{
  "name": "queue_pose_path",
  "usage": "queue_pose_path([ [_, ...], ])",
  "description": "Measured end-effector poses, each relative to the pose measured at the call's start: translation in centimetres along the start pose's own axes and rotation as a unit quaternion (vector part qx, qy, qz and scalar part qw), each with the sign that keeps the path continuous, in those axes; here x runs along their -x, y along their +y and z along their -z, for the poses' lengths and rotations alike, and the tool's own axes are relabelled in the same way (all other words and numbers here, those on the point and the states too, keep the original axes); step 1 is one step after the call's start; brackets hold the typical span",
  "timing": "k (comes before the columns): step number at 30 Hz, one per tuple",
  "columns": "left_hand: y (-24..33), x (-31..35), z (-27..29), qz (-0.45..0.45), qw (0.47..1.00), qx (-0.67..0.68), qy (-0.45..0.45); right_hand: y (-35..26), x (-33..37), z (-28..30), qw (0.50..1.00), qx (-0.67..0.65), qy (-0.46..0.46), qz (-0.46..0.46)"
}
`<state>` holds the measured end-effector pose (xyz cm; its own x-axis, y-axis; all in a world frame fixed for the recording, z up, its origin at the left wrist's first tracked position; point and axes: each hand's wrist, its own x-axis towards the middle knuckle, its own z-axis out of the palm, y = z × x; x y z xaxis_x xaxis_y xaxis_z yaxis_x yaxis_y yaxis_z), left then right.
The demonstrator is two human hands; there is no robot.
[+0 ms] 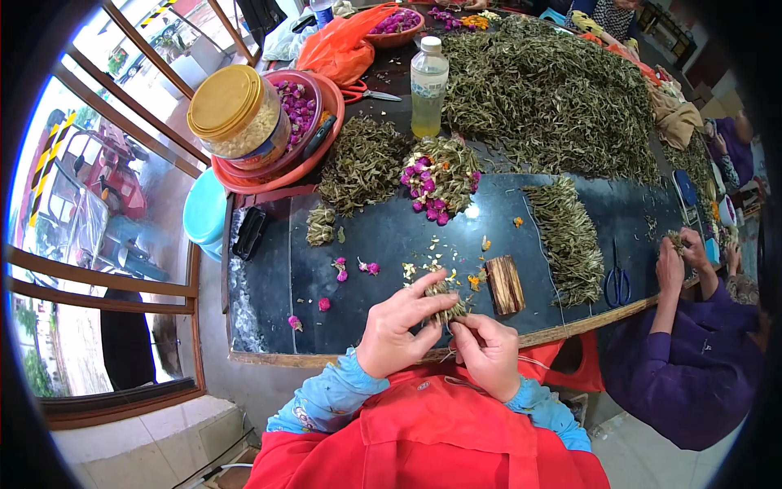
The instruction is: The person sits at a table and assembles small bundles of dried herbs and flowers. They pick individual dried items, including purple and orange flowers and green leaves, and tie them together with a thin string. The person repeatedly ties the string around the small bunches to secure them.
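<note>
Near the table's front edge, my left hand (pixel 395 326) is closed round a small bundle of dried leaves (pixel 442 300). My right hand (pixel 489 352) pinches at the bundle's lower end; a pale string (pixel 533 361) trails beside it, though what the fingertips grip is hidden. Yellow petals and a wooden block (pixel 505 285) lie just beyond my hands. A row of dried leaves (pixel 566 240) is laid out over strings to the right. Loose purple flowers (pixel 368 267) are scattered at left, below a finished-looking small leaf bundle (pixel 320 225).
A water bottle (pixel 428 90) with yellowish liquid stands behind a flower-studded leaf cluster (pixel 440 175). Red basins hold purple flowers and a gold-lidded jar (pixel 240 114). Red-handled scissors (pixel 371 94) and blue-handled scissors (pixel 617 281) lie on the table (pixel 277 326). A co-worker in purple (pixel 692 367) sits at right.
</note>
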<state>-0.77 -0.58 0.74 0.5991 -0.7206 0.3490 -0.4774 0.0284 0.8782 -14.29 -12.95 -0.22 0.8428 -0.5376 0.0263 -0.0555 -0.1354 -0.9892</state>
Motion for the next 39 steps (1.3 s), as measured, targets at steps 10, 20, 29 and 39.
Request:
queue_pose_path([
  [10, -0.1, 0.4, -0.8, -0.002, 1.0, -0.01, 0.014, 0.6, -0.4, -0.7, 0.994, -0.088, 0.005, -0.067],
  [20, -0.6, 1.5, -0.6, 0.049, 0.979, 0.176, -0.089, 0.6, -0.3, -0.2, 0.989, -0.128, 0.004, -0.077],
  [29, -2.4, 0.6, 0.8, 0.196, 0.819, 0.534, -0.075, -1.3, -3.2, 0.2, 0.993, -0.001, 0.024, 0.116],
  [39, -3.5, -0.5, 2.6, 0.225, 0.806, 0.534, -0.119, -3.5, -6.1, -2.5, 0.986, -0.095, -0.02, 0.137],
])
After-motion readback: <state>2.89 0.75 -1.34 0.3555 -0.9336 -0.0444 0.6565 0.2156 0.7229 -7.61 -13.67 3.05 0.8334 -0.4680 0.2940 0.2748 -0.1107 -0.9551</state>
